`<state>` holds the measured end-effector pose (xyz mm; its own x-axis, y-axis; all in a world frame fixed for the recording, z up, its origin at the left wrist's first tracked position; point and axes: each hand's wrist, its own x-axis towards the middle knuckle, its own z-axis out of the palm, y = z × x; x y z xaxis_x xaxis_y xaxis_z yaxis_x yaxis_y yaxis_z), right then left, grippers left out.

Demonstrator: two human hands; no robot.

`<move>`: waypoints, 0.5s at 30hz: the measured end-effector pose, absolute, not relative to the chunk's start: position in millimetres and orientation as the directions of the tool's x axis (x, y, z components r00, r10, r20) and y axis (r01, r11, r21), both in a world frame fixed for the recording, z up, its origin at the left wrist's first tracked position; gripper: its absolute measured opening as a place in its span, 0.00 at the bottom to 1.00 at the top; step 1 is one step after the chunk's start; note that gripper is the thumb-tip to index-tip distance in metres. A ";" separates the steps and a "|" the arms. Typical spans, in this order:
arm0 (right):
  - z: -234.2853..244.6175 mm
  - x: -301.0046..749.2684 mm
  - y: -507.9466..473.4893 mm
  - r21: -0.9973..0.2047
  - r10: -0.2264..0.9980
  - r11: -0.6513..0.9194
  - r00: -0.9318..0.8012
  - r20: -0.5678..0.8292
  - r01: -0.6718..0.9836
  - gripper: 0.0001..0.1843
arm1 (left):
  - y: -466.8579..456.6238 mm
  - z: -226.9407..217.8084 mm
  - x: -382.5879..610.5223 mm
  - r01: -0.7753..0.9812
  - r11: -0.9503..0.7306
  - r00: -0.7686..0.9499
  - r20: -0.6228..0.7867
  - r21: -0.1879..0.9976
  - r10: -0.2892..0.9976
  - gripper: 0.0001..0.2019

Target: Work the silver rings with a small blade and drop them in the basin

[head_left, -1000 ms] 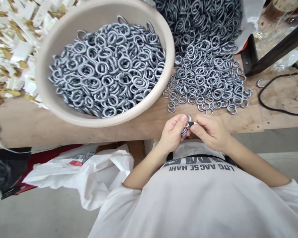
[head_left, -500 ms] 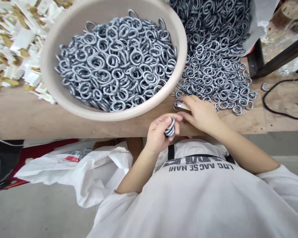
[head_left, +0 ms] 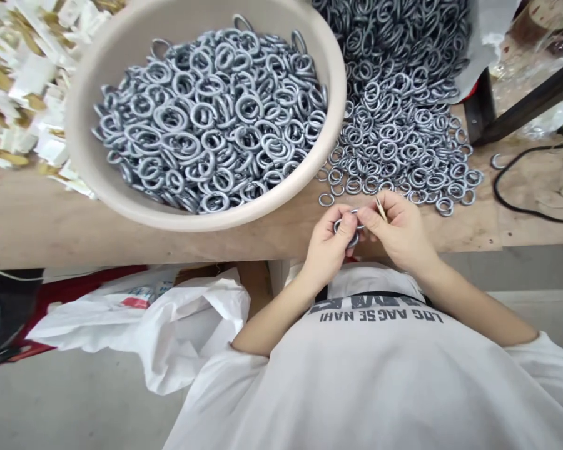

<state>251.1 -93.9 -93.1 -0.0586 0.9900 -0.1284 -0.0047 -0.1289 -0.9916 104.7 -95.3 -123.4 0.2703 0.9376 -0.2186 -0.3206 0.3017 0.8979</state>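
Observation:
Several grey rings are bunched in my left hand, whose thumb and fingers are closed around them. Just to its right, my right hand is closed too, with a thin, pale, flat strip sticking up between its fingers; its exact kind is unclear. The right thumb meets one ring at the left fingertips. Both hands are close together above the table's front edge. Behind them spreads a loose pile of the same grey rings, with a single ring at its near left side.
A big beige tub filled with grey rings stands left of the pile. White and gold-coloured pieces are heaped at far left. A black cord and a dark metal bar lie on the right. A white sack hangs below the wooden table.
My right hand has drawn back from the edge of the ring pile toward my body. My left hand has moved right, and the two hands now meet at the rings.

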 end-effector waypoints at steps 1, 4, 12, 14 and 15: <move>-94.7 249.4 -97.6 -0.988 0.990 -0.139 -0.043 -0.137 -0.060 0.25 | -96.4 -124.6 109.3 -0.318 0.284 0.283 -0.196 0.904 0.939 0.19; -101.9 251.1 -98.8 -0.970 0.983 -0.166 -0.112 -0.148 -0.175 0.24 | -97.7 -124.8 116.3 -0.318 0.319 0.345 -0.204 0.893 0.916 0.20; -99.8 282.0 -98.3 -0.893 0.948 0.283 -0.243 0.205 0.350 0.22 | -97.0 -118.3 114.7 -0.386 0.461 0.413 -0.297 0.799 0.861 0.22; -96.7 285.1 -103.0 -0.797 0.918 0.374 -0.309 0.246 0.474 0.22 | -97.1 -118.5 114.2 -0.387 0.470 0.412 -0.307 0.794 0.858 0.22; -95.7 285.8 -104.5 -0.767 0.910 0.396 -0.327 0.255 0.505 0.23 | -97.2 -118.7 114.0 -0.384 0.473 0.413 -0.310 0.793 0.856 0.22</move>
